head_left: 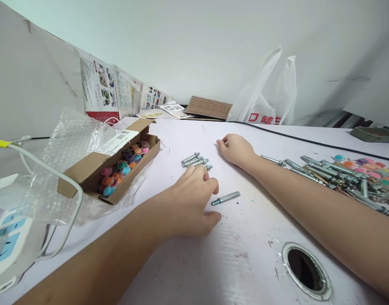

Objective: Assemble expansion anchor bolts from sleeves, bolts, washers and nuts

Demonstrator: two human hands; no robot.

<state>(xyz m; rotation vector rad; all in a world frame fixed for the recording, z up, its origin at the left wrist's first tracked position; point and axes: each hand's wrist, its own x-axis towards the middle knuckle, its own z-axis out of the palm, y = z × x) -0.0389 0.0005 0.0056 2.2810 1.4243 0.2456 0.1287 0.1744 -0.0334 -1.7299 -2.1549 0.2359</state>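
My left hand (pixel 194 203) reaches over the middle of the white table, thumb apart from the bent index finger. Nothing shows between those two; its other fingertips are hidden. Just beyond its knuckles lies a small group of silver expansion bolts (pixel 194 160), side by side. A single expansion bolt (pixel 225 198) lies to the right of the left hand, between thumb and index finger but apart from both. Farther back, my right hand (pixel 237 149) rests on the table with its fingers curled in. Whatever it may hold is hidden.
An open cardboard box (pixel 127 186) of colourful caps stands on bubble wrap (pixel 70 140) at left, near a power strip (pixel 19 250). Right of my right forearm lie piled bolts (pixel 340 173) and loose caps (pixel 372 167). A metal-rimmed hole (pixel 328 288) is in front; a black cable (pixel 293 137) crosses behind.
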